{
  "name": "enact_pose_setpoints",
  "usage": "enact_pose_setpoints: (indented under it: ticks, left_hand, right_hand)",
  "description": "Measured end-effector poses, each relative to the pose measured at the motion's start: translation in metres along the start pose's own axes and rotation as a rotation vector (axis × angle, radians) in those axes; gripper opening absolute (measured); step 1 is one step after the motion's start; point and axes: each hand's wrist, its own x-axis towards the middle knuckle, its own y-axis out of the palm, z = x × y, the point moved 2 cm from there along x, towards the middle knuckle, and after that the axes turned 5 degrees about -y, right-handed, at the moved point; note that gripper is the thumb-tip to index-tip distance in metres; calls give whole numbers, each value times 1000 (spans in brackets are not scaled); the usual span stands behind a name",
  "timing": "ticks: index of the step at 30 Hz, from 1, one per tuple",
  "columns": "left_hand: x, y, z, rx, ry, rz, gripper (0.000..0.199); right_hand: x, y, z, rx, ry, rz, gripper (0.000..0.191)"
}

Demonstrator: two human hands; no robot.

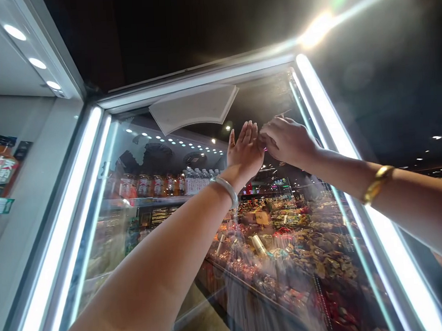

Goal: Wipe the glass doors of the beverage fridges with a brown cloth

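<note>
Glass door [269, 91] fills most of view; white panel [193, 105] up nr its top, apart from hands. L hand [245, 147]: fingers extended, slightly spread. R hand [289, 139] just beside: fingers curled, can't tell if pinching anything. Prob. mid-job; done vs. left unclear. R palm hidden, glass contact uncertain; jars [157, 186] poss. mirrored.

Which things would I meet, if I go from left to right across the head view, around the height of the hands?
Bottles at the left edge, left bright light strip, red-labelled jars, clear bottles, left hand, right hand, right bright light strip, gold bracelet.
</note>
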Motion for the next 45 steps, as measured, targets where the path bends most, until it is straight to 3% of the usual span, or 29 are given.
enact_pose_setpoints:
  ticks: [2, 3, 6, 8, 11, 14, 16, 20, 23, 25, 27, 30, 32, 34, 37, 39, 42, 45]
  left_hand:
    - [-3, 0, 4, -19, 1, 8, 65]
    - [-3, 0, 6, -25, 0, 14, 65]
    - [5, -1, 7, -36, -43, 31, 66]
    - [13, -3, 10, -39, -95, 30, 67]
    - [17, -9, 22, -31, -132, 13, 67]
    - [9, -14, 40, -7, -141, 50, 67]
    - [2, -16, 50, 13, -135, 72, 67]
    - [-5, -17, 63, 37, -119, 53, 67]
    - [-6, -19, 73, 52, -126, 31, 66]
    - [-9, -22, 81, 59, -140, 37, 66]
    - [-14, -26, 90, 62, -160, 59, 66]
    - [-23, -30, 101, 68, -169, 97, 66]
    - [-27, -30, 105, 74, -166, 116, 67]
    - [-29, -29, 108, 79, -156, 103, 66]
    - [-30, -26, 112, 88, -130, 42, 66]
    - [-32, -25, 118, 92, -125, 17, 66]
    - [-37, -24, 128, 93, -121, 8, 66]
    - [-42, -25, 135, 99, -113, 5, 66]
  right_hand:
    - [-14, -8, -8, 12, -50, 11, 29]
    - [-16, -9, -15, 1, -10, 1, 28]
    - [4, -1, -34, -79, 289, -81, 27]
    - [25, 9, -28, -98, 391, -124, 28]
    - [39, 15, 1, -23, 257, -111, 26]
    - [22, 10, 23, 45, 24, -16, 27]
    - [11, 8, 23, 41, -31, -4, 28]
    - [36, 21, 15, 12, 201, -152, 28]
    - [70, 33, 38, 34, 280, -188, 30]
    - [77, 34, 61, 51, 218, -124, 27]
    - [67, 28, 79, 63, 99, -38, 25]
    - [42, 18, 80, 57, -20, 12, 28]
    - [40, 17, 68, 37, 56, -13, 30]
    - [55, 24, 60, 21, 212, -47, 31]
    - [89, 38, 71, 42, 316, -80, 31]
    - [98, 42, 90, 72, 238, -90, 29]
    - [82, 37, 111, 99, 51, -39, 27]
    - [64, 33, 108, 99, 11, -6, 30]
